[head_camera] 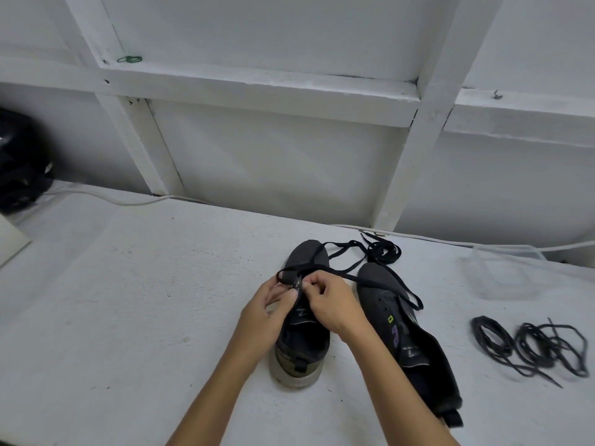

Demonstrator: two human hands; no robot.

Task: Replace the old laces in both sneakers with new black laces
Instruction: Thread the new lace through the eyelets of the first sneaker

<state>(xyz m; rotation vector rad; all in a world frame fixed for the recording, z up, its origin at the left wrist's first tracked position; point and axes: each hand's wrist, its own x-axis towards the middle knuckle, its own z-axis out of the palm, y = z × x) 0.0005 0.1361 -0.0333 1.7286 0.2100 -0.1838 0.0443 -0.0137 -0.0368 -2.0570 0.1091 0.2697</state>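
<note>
Both hands are working at the eyelets of the left sneaker (301, 320), which is standing on the white surface (128, 317). The right hand (331, 305) and left hand (267, 312) are each pinching the black lace (351, 278) in a fingertip grip. The lace is trailing over the second sneaker (409, 342), lying just beside. Old laces (531, 346) are lying well apart on the right.

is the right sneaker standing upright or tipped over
Tipped over: the right sneaker lies on its side on the table, its opening and tongue facing sideways, with no lace through its eyelets.
</note>
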